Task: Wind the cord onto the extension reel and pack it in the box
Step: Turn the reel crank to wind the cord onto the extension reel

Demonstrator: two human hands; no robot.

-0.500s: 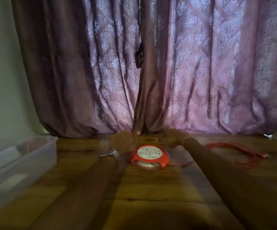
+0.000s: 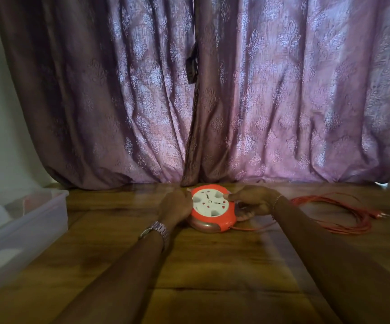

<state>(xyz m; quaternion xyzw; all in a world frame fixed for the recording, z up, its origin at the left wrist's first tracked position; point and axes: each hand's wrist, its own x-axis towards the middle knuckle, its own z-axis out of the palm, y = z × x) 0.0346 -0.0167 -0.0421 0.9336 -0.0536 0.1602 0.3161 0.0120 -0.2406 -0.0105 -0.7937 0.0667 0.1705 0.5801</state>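
left hand (image 2: 174, 206) grips reel (image 2: 212, 208); right hand (image 2: 251, 202) grips reel; cord (image 2: 343, 213) loose on table (image 2: 212, 265)

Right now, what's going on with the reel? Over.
Left hand and right hand both grip the reel. Cord loose on table, unwound. Box left, nothing in the way.
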